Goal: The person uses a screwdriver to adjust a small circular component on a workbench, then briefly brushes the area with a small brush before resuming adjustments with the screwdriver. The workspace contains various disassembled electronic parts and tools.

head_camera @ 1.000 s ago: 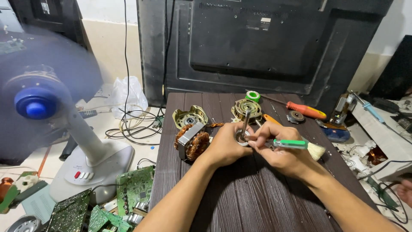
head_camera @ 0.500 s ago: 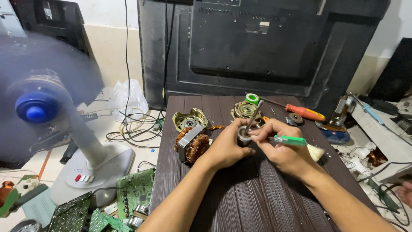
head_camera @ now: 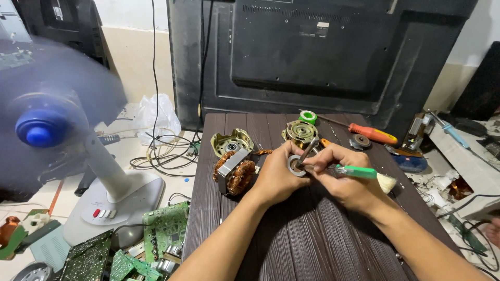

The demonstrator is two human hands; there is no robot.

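1. Near the middle of the frame, I see my left hand pinching a small grey metal rotor, round, with a thin steel shaft sticking up and to the right; the fingers are closed around its rim.
2. My right hand is clamped on a green-handled brush, its pale bristle tuft pointing toward the right edge; the working end near the rotor is hidden by my fingers, so I cannot tell whether it touches.
3. Both hands hover over a dark brown wood-grain table, ribbed in long planks.
4. Just left of my left hand stands one stator, with coppery windings and a grey laminated steel core.
5. I count two round cast housing covers behind it: a yellowish one and a duller one, the latter partly hidden by the shaft.
6. One orange-handled screwdriver lies at upper right, one green tape roll beside it.
7. At the left, a fan with a blue hub spins, blades blurred.
8. Green circuit boards litter the lower left, cut off by the frame edge; their number is hard to make out.
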